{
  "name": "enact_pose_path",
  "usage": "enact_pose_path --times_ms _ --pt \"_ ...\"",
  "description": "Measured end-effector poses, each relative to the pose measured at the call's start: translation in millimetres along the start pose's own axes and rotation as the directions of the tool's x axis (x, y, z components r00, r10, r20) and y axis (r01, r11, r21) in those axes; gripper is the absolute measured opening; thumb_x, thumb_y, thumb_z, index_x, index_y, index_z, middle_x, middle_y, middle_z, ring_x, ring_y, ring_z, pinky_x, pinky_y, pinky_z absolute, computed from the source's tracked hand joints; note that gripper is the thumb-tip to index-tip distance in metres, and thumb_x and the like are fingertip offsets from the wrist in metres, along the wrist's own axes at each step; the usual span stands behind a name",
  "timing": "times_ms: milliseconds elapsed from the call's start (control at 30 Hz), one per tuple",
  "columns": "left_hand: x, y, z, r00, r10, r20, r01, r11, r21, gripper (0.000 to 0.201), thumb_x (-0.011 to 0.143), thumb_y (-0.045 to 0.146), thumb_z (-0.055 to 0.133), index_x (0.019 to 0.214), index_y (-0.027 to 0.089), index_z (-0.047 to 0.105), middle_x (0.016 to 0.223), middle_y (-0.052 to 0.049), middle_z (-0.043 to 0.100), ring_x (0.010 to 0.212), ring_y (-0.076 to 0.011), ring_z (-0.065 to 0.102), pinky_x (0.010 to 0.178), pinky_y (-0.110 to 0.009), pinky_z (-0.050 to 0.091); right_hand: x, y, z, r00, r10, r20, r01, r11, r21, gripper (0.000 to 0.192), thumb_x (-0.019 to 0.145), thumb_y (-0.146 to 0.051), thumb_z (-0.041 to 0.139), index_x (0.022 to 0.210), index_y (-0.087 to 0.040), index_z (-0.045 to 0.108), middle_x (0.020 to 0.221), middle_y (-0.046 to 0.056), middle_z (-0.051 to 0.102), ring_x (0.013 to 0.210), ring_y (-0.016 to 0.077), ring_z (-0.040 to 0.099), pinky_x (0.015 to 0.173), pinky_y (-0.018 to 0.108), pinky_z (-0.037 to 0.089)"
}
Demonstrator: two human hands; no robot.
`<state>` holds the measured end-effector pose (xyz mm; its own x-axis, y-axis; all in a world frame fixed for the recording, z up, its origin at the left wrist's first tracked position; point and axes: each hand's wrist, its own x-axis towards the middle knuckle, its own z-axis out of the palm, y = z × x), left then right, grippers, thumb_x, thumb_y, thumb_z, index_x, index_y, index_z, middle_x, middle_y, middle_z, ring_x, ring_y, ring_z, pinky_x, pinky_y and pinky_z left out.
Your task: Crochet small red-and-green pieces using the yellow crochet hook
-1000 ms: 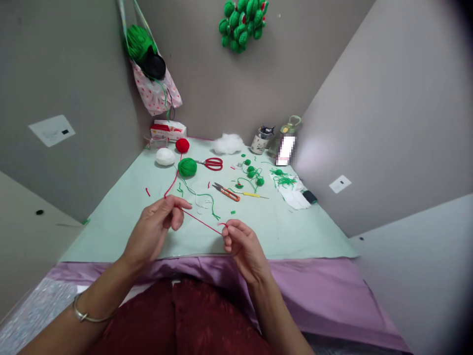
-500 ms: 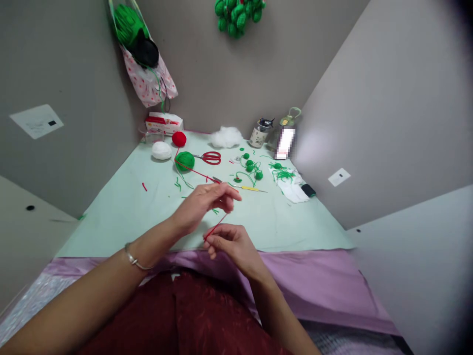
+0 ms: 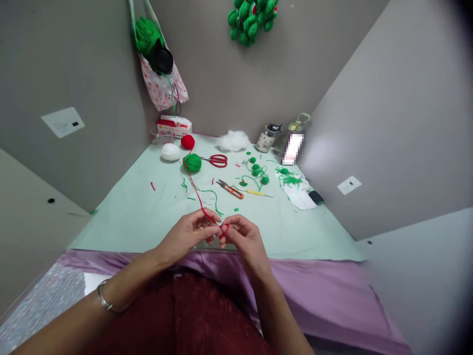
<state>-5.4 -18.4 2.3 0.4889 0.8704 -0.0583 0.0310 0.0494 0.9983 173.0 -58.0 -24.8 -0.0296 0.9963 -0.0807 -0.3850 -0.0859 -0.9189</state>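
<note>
Above the near edge of the pale green worktop [image 3: 148, 217], I see my left hand [image 3: 188, 235] and right hand [image 3: 246, 239] meeting fingertip to fingertip, both pinching a thin red yarn strand [image 3: 199, 199] looped between them. From the hands, the strand runs back past the green yarn ball [image 3: 192, 162] toward the red yarn ball [image 3: 187, 142].

bottle [image 3: 293, 148]: blurred | wall ornament [image 3: 252, 19]: top cut off
</note>
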Motion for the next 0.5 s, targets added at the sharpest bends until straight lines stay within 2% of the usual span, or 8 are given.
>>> enact_pose_path --times_ms 100,167,233,300,367,400,467,500 --pt "-3.8 -1.2 -12.2 0.980 0.032 -0.197 -0.017 0.997 0.078 0.045 0.087 0.043 0.071 0.125 0.024 0.057 0.085 0.004 0.060 0.060 -0.0127 0.056 0.064 -0.027 0.046 1.0 -0.9 4.5 0.996 0.080 0.029 -0.082 0.994 0.078 0.024 0.074 -0.034 0.089 0.081 -0.019 0.072 0.068 0.000 0.074 0.055 0.0111 0.062 0.054 0.024 0.052" --pt "-3.5 -2.6 -25.1 0.963 0.058 -0.262 -0.001 0.977 0.212 0.031 0.091 0.047 0.065 0.110 0.023 0.063 0.075 0.005 0.057 0.063 -0.0144 0.055 0.066 -0.027 0.043 4.0 -0.5 5.6 0.986 0.164 0.029 -0.167 0.966 0.200 0.028 0.070 -0.034 0.091 0.080 -0.019 0.070 0.066 -0.001 0.072 0.051 0.0083 0.057 0.051 0.020 0.049" --pt "-5.6 -4.6 -34.0 0.985 0.018 -0.170 0.027 0.967 0.253 0.031 0.092 0.049 0.064 0.078 0.021 0.063 0.063 0.005 0.050 0.061 -0.0145 0.049 0.061 -0.026 0.038 7.2 1.8 6.3 0.972 0.235 0.026 -0.232 0.929 0.290 0.034 0.065 -0.035 0.094 0.079 -0.019 0.068 0.064 -0.003 0.068 0.048 0.0053 0.051 0.047 0.016 0.046" --pt "-11.8 -6.0 -34.6 0.998 -0.062 0.011 0.057 0.963 0.262 0.037 0.086 0.046 0.071 0.063 0.019 0.062 0.058 0.004 0.050 0.057 -0.0138 0.046 0.057 -0.026 0.035 8.4 5.6 7.9 0.962 0.270 0.029 -0.265 0.913 0.309 0.038 0.062 -0.038 0.095 0.078 -0.018 0.067 0.062 -0.005 0.064 0.047 0.0039 0.046 0.045 0.014 0.044" --pt "-20.0 -5.9 -28.0 0.950 -0.175 0.258 0.105 0.959 0.264 0.031 0.083 0.042 0.075 0.065 0.018 0.068 0.058 0.003 0.056 0.056 -0.0139 0.048 0.055 -0.025 0.035 6.4 9.0 10.5 0.955 0.293 0.038 -0.290 0.905 0.312 0.038 0.063 -0.039 0.094 0.076 -0.018 0.065 0.059 -0.005 0.060 0.046 0.0036 0.043 0.044 0.014 0.042" --pt "-23.7 -5.4 -23.4 0.897 -0.228 0.380 0.132 0.956 0.262 0.027 0.086 0.041 0.072 0.071 0.018 0.071 0.062 0.003 0.059 0.058 -0.0142 0.050 0.057 -0.025 0.036 4.5 10.1 11.9 0.955 0.295 0.041 -0.293 0.905 0.308 0.037 0.066 -0.039 0.092 0.075 -0.017 0.065 0.059 -0.005 0.059 0.046 0.0035 0.043 0.043 0.014 0.041" --pt "-28.0 -4.4 -15.1 0.870 -0.236 0.433 0.135 0.958 0.251 0.022 0.091 0.039 0.067 0.082 0.019 0.073 0.071 0.002 0.062 0.066 -0.0149 0.053 0.063 -0.026 0.039 0.5 10.9 14.4 0.959 0.281 0.035 -0.279 0.916 0.289 0.036 0.070 -0.041 0.090 0.075 -0.017 0.064 0.057 -0.006 0.058 0.044 0.0036 0.042 0.043 0.015 0.039" --pt "-28.2 -4.4 -11.9 0.894 -0.208 0.398 0.114 0.963 0.246 0.020 0.092 0.037 0.066 0.087 0.019 0.072 0.076 0.002 0.064 0.071 -0.0154 0.054 0.067 -0.026 0.040 -1.2 10.7 15.3 0.963 0.268 0.027 -0.264 0.924 0.275 0.036 0.071 -0.043 0.089 0.075 -0.017 0.064 0.055 -0.006 0.058 0.043 0.0037 0.042 0.042 0.015 0.038"
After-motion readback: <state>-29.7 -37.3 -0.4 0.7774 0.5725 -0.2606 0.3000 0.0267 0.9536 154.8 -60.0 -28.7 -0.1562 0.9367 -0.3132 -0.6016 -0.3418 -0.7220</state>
